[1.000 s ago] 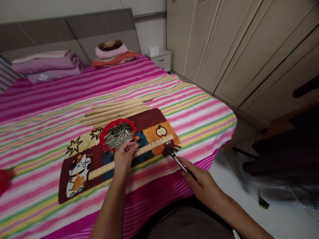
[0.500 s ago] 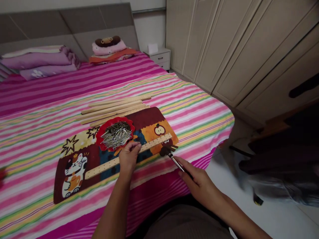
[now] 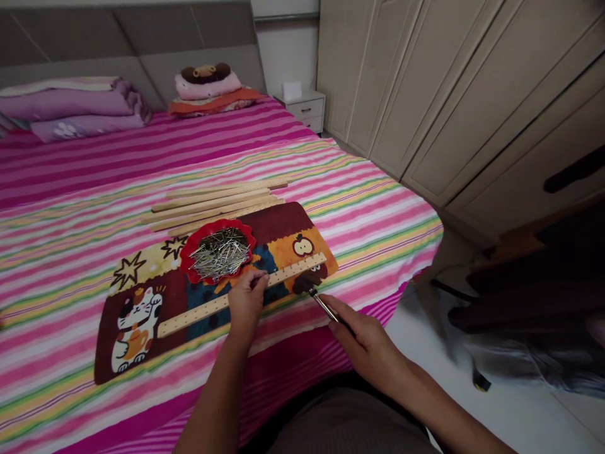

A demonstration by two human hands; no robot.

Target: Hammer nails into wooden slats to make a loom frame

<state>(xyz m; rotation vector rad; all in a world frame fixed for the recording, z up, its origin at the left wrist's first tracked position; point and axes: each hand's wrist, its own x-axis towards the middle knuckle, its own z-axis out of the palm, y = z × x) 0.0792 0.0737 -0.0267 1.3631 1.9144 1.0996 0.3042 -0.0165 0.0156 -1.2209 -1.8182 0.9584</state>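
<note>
My left hand (image 3: 246, 297) rests on a long wooden strip (image 3: 193, 317) with rows of small dark marks or holes. Its thumb and forefinger are pinched together over the strip, on what looks like a small nail, mostly hidden by the fingertips. Small nails seem to stand up from the strip's right part. My right hand (image 3: 362, 331) grips a hammer (image 3: 325, 306) by its handle. The dark hammer head is just below the strip's right part, blurred against the mat. A red scalloped bowl (image 3: 184, 268) full of loose nails (image 3: 221, 253) stands just beyond my left hand.
Under the strip and bowl lies a patterned mat (image 3: 177, 291) with a cat picture. Several more wooden strips (image 3: 222, 205) lie behind it on the striped bedspread (image 3: 368, 233). Folded bedding (image 3: 80, 107) sits near the headboard. A wardrobe (image 3: 401, 82) stands to the right.
The hammer has moved a little left, with its head now lower and turned. My left hand keeps its pinch at the same spot on the strip. The view has shifted slightly.
</note>
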